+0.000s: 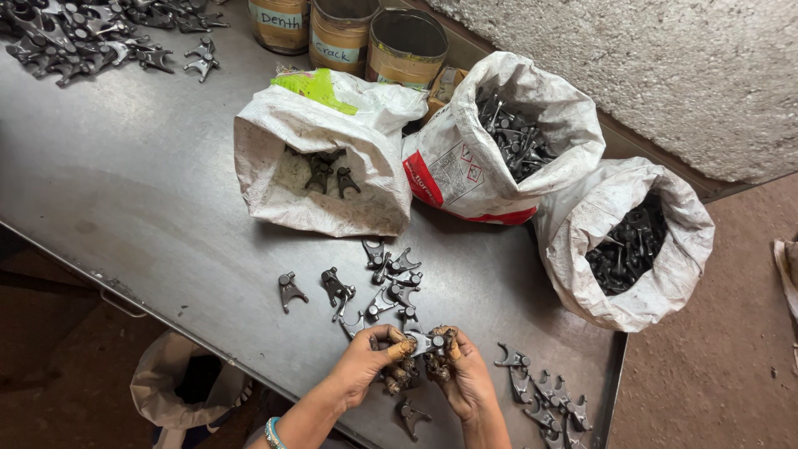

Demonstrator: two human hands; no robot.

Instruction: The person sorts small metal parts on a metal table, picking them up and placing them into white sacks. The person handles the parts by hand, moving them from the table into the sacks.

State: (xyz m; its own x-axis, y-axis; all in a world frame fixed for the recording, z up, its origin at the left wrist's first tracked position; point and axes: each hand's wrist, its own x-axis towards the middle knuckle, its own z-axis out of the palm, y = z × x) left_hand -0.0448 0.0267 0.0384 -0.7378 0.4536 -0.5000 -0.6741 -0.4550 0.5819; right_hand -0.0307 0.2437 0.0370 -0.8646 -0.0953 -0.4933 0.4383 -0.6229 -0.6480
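Gripping one small forked steel part point(430, 342) between them at the desk's point(150, 191) near edge, the left hand point(366, 359) and right hand point(460, 372) pinch its ends; it looks stiff, heavy, probably oily.

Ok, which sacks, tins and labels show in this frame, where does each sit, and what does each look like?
Left sack: white woven, green patch on top, few metal parts inside.
Middle sack: white with red and white print, full of dark parts.
Right sack: plain white, at the table's right edge, dark parts inside.
Three tins: round, tan tape bands, pale handwritten labels on two, along the back edge.
Small cardboard box: brown, behind the middle sack.
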